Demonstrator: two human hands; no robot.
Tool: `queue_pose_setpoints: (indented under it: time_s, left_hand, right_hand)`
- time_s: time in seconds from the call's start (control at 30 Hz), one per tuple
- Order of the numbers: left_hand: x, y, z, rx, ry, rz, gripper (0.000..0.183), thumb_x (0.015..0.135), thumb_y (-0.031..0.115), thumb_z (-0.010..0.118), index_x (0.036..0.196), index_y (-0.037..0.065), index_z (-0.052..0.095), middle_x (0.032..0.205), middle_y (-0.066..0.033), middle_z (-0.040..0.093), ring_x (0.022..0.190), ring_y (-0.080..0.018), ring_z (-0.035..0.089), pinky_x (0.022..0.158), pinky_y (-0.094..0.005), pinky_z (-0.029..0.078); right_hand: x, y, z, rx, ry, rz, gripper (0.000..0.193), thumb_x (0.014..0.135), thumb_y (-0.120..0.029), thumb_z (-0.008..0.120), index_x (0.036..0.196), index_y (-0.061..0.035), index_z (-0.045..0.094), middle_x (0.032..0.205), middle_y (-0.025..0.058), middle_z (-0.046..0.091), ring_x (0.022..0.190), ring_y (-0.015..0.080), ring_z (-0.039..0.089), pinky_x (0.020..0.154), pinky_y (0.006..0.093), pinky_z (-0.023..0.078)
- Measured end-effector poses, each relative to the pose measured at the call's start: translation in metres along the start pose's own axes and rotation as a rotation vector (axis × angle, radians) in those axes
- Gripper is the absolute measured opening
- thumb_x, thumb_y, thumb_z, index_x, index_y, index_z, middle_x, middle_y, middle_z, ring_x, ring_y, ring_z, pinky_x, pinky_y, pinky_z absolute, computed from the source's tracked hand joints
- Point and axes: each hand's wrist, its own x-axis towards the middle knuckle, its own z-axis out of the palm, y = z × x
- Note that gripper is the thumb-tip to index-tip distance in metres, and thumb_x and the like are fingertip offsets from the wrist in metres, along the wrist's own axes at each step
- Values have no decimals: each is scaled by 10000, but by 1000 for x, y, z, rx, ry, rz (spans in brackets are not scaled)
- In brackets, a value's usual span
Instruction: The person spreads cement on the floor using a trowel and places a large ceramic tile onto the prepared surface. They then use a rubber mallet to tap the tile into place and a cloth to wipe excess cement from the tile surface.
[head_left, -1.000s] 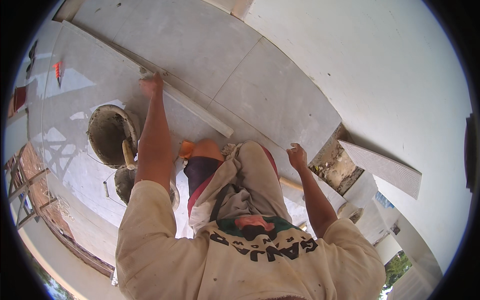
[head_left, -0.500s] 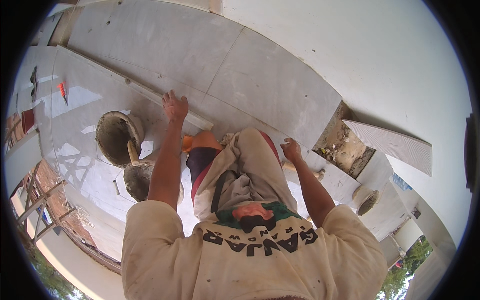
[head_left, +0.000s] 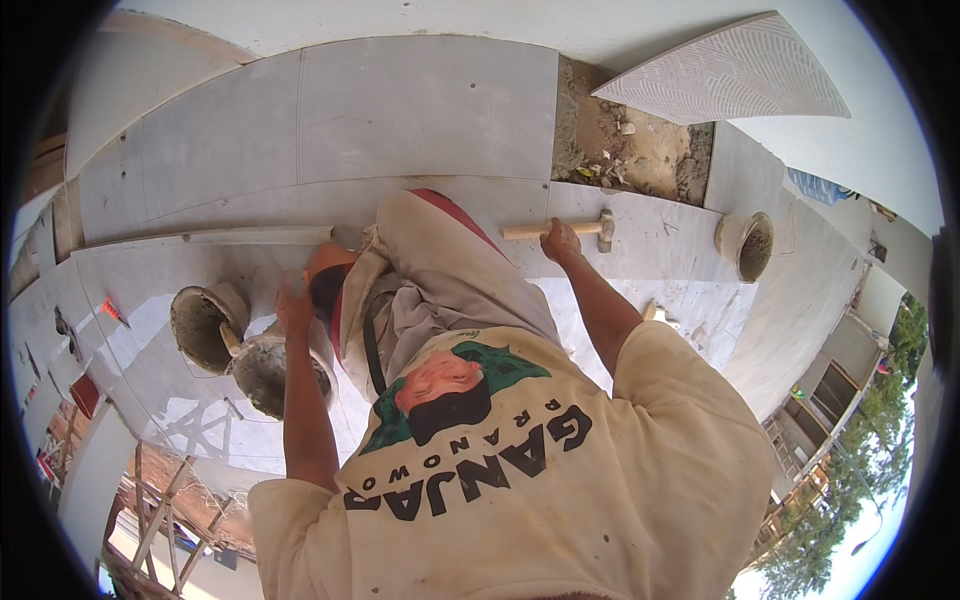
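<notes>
My right hand [head_left: 560,242] is closed around the wooden handle of a hammer [head_left: 606,230], which lies along the grey floor tiles to the right of my knees. The metal head points right, and the fingers are partly hidden from above. Beside my left knee, my left hand [head_left: 293,308] is above the rim of a mortar-stained bucket [head_left: 268,372]; its fingers are blurred. A second bucket [head_left: 190,330] stands against the first, and a wooden handle [head_left: 230,338] sticks up between them.
Ahead on the left lies a long pale bar [head_left: 250,236]. An unfilled floor gap [head_left: 635,150] with rubble is at the front right, below a leaning tile [head_left: 740,75] with a ridged back. Another bucket [head_left: 745,247] stands right. An orange-handled tool [head_left: 113,312] lies far left.
My view and body have turned to the right. My right hand has come onto the hammer handle. My left hand has drawn back from the pale bar to beside my knee and the buckets.
</notes>
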Motion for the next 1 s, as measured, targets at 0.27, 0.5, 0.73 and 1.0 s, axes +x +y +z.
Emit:
queue_pose_setpoints:
  time_s: [0.27, 0.5, 0.73, 1.0]
  left_hand:
    - [-70, 13, -46, -21, 85, 116, 479, 872, 256, 759, 1251, -10, 633, 1219, -247, 672, 1168, -433, 618, 1006, -483, 483]
    - [-120, 7, -71, -157, 371, 55, 368, 883, 204, 740, 1163, -18, 655, 1129, -232, 674, 1117, -435, 603, 964, -501, 482]
    - [-180, -64, -76, -206, 746, -417, 424, 890, 250, 741, 1211, -10, 645, 1188, -211, 658, 1171, -406, 578, 1014, -485, 453]
    - [-202, -209, -25, -314, 820, -961, 751, 894, 428, 729, 1395, -86, 512, 1252, -288, 619, 1236, -449, 554, 1095, -486, 419]
  right_hand:
    - [1, 41, 10, 28, 51, -93, 463, 933, -215, 557, 1390, -145, 561, 1295, 231, 631, 1208, 393, 627, 1016, 501, 508]
    - [-15, 60, 15, -139, -164, -57, 528, 927, -282, 610, 1405, -61, 566, 1374, 186, 628, 1295, 344, 585, 1084, 467, 467]
    - [26, 16, -15, -179, -10, -325, 427, 877, -319, 707, 1189, -28, 715, 1225, 214, 702, 1192, 373, 650, 1032, 451, 504]
    - [-41, -312, -35, 194, 146, -895, 387, 929, -276, 664, 1225, -29, 695, 910, 135, 748, 824, 222, 695, 800, 366, 532]
